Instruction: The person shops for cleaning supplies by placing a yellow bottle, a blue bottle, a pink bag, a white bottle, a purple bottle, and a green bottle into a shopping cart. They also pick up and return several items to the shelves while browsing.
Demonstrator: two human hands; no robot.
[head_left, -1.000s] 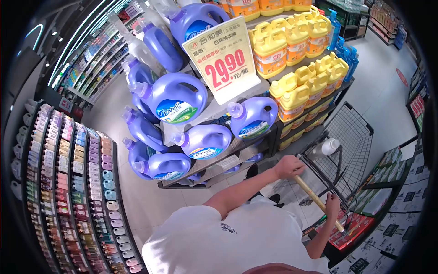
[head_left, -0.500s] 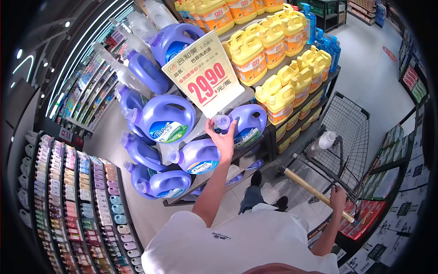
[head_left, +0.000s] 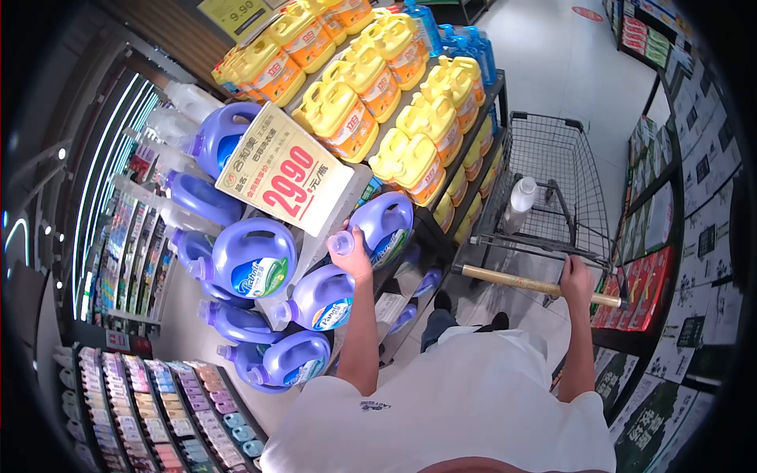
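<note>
My left hand is closed around the clear cap at the neck of a purple laundry detergent bottle. That bottle lies tilted at the right end of the display, its handle loop toward the back. Just left of my hand is another purple detergent bottle, and several more lie around it. A price sign reading 29.90 stands behind my hand. My right hand is closed at the wooden-coloured handle bar of a shopping cart, near the bar's right end.
Several yellow jugs with orange labels fill the tiered shelf behind. Blue bottles stand at its far corner. A white bottle is in the cart. Red boxes line the right side; a stocked shelf is at lower left.
The view has turned, so the display sits further left and the cart higher. My left fingers, spread around the cap before, are now closer about it. My right hand stays at the handle bar.
</note>
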